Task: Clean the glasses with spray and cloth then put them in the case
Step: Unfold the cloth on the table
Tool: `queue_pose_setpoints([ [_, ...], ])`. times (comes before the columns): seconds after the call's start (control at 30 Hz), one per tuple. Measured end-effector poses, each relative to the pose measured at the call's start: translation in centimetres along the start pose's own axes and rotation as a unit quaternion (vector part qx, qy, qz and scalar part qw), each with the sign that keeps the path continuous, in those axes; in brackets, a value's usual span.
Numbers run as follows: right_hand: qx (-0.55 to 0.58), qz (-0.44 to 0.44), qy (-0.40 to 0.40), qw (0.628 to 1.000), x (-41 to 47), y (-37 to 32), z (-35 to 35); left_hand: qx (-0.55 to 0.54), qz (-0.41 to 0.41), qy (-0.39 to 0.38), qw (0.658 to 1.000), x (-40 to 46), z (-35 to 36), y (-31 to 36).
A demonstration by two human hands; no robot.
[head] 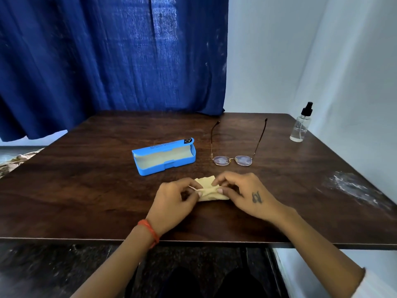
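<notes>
1. the thin gold wire-rimmed glasses sit lenses-down-front on the dark wooden desk, arms unfolded and pointing away; they look light and fragile, so best held by the bridge or a rim edge, not the lenses
2. the small pale yellow cleaning cloth lies crumpled near the desk's front edge, soft and limp
3. the left hand pinches the cloth's left end, grip closed on it
4. the right hand pinches its right end likewise
5. the open blue plastic case waits just left of the glasses; the clear spray bottle stands well apart at far right
</notes>
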State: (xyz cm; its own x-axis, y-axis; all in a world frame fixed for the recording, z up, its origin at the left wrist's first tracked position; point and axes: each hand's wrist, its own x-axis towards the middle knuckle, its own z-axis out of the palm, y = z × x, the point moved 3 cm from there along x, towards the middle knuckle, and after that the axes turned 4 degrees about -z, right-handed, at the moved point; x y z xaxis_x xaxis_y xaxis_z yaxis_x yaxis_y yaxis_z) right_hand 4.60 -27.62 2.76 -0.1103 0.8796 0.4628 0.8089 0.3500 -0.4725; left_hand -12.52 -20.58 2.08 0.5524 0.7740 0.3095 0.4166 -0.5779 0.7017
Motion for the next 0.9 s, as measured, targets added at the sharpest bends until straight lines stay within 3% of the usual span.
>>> queue_pose_setpoints([
  [0.13, 0.105, 0.079, 0.006, 0.991, 1.5, 1.0, 0.2, -0.058, -0.106, -0.032, 0.992, 1.1, -0.2, -0.6],
  [0.27, 0.03, 0.07, 0.005, 0.997, 2.2, 1.5, 1.0, -0.01, -0.136, -0.017, 0.991, 1.4, 0.0, -1.0],
  [0.37, -0.12, -0.023, 0.064, 0.99, 1.6, 0.9, 0.7, 0.051, -0.062, 0.041, 0.996, 1.0, 0.0, -0.8],
  [0.47, -0.106, -0.074, 0.031, 0.991, 0.7, 0.8, 0.7, 0.079, 0.055, 0.035, 0.995, 0.1, 0.2, -0.5],
  [0.53, -0.097, -0.082, -0.023, 0.992, 0.4, 0.7, 1.1, 0.111, 0.077, -0.014, 0.991, -0.1, 0.5, -0.9],
  [0.63, -0.098, -0.088, -0.033, 0.991, 0.7, 0.8, 1.2, 0.122, 0.072, -0.022, 0.99, 0.6, 0.3, -1.1],
  [0.9, 0.066, 0.084, -0.011, 0.994, 3.4, 2.8, 1.1, 0.046, -0.071, -0.014, 0.996, 3.7, 0.2, -1.8],
])
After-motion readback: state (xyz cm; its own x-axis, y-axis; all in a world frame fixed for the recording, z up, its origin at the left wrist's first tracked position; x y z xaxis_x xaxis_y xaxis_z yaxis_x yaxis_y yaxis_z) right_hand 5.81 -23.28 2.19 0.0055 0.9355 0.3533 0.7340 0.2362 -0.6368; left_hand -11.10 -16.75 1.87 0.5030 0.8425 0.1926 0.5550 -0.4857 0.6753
